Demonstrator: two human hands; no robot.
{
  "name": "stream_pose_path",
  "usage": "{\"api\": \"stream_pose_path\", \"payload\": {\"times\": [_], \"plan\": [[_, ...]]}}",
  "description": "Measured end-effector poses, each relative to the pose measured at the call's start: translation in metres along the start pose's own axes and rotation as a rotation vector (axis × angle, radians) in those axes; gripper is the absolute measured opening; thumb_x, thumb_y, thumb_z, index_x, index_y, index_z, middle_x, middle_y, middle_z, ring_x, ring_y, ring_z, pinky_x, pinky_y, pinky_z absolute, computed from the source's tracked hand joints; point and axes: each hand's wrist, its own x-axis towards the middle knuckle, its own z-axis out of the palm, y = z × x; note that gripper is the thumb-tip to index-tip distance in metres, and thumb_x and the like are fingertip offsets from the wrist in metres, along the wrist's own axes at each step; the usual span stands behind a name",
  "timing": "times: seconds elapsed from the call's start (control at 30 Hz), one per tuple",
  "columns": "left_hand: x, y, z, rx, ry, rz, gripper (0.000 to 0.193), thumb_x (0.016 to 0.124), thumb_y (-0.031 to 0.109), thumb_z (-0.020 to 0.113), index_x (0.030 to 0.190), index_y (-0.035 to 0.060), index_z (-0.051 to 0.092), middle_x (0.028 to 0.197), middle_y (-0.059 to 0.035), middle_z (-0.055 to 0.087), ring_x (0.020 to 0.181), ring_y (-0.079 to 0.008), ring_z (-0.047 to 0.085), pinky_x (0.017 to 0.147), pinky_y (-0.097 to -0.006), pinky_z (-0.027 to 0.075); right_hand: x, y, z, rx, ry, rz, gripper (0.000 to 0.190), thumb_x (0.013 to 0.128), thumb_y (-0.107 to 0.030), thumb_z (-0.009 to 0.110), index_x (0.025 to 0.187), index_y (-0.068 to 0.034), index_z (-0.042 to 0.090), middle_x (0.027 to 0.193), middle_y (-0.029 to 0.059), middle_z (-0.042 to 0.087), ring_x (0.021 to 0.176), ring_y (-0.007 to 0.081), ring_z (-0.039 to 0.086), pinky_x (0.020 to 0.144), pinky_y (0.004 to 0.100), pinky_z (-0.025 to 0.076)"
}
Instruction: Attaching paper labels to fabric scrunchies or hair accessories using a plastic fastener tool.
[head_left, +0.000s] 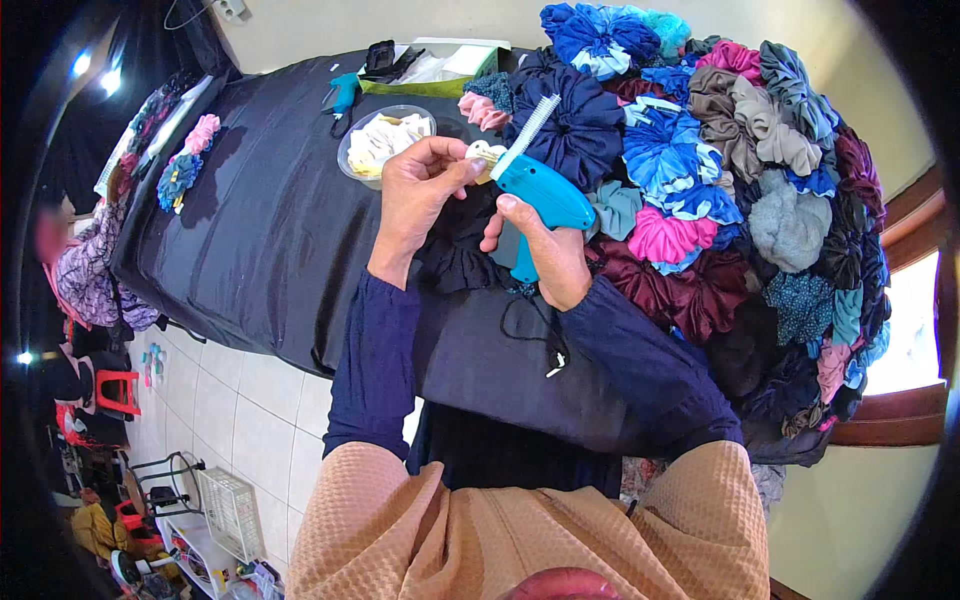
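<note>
My right hand (555, 251) grips a teal tagging gun (544, 193) by its handle. A white comb of plastic fasteners (529, 135) sticks up from the gun's top. Between thumb and fingers, my left hand (424, 199) pinches small cream tags (484, 156) against the gun's nose. Whether the needle passes through them is hidden. Just behind my left hand stands a clear plastic bowl (341, 160) of loose tags (386, 139). A black scrunchie (459, 255) lies beneath my hands. Close by on the right is a large navy scrunchie (574, 112).
Scrunchies in many colours (667, 161) are heaped along the right of the black-covered table (262, 202). A second tagging gun (345, 91) and an open box (450, 75) stand at the back. Strung scrunchies (184, 169) lie left. A person (94, 274) is at the far left.
</note>
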Motion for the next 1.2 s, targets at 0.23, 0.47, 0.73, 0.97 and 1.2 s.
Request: {"api": "stream_pose_path", "payload": {"times": [0.23,0.47,0.73,0.97,1.2], "plan": [[-0.002,0.001,0.002,0.08,-0.043,0.033,0.014,0.082,0.006,0.076,0.094,0.0021,0.07,0.085,-0.0032,0.07,0.07,-0.0057,0.062,0.057,-0.0192,0.048,0.0,0.002,-0.002,-0.026,-0.026,-0.01,0.028,0.095,-0.019,0.059,0.117,-0.001,0.057,0.078,0.0067,0.061,0.064,0.015,0.062,0.06,0.0268,0.051],[0.001,0.011,-0.02,0.112,-0.13,-0.032,0.016,0.083,0.006,0.069,0.098,0.0032,0.072,0.085,-0.0018,0.07,0.076,-0.0038,0.061,0.063,-0.0196,0.045,-0.003,-0.001,-0.001,0.0,-0.022,-0.001,0.032,0.094,-0.022,0.061,0.117,-0.001,0.056,0.077,0.0085,0.062,0.065,0.0164,0.063,0.061,0.0284,0.052],[0.0,0.011,-0.044,0.348,-0.198,-0.122,0.011,0.081,0.01,0.072,0.089,0.0039,0.072,0.08,0.0021,0.067,0.072,-0.0029,0.058,0.061,-0.0183,0.041,-0.005,-0.002,0.001,0.035,0.002,0.006,0.033,0.092,-0.023,0.062,0.115,0.0,0.055,0.077,0.0103,0.063,0.065,0.019,0.064,0.061,0.0294,0.053],[-0.006,0.021,-0.031,0.459,-0.359,-0.24,0.017,0.072,0.016,0.08,0.077,0.006,0.068,0.071,0.0054,0.06,0.064,-0.0033,0.052,0.059,-0.0203,0.039,-0.005,-0.001,-0.001,0.031,0.028,0.03,0.033,0.092,-0.022,0.063,0.115,0.0,0.056,0.078,0.0101,0.063,0.064,0.0191,0.065,0.062,0.0296,0.053],[-0.004,0.014,-0.031,0.476,-0.316,-0.181,0.014,0.08,0.016,0.072,0.08,0.002,0.069,0.077,0.0011,0.067,0.071,-0.0064,0.06,0.066,-0.0218,0.046,-0.004,-0.002,0.001,0.034,0.025,0.005,0.027,0.091,-0.019,0.063,0.109,0.001,0.059,0.075,0.009,0.063,0.063,0.0177,0.064,0.06,0.0284,0.052]]}}
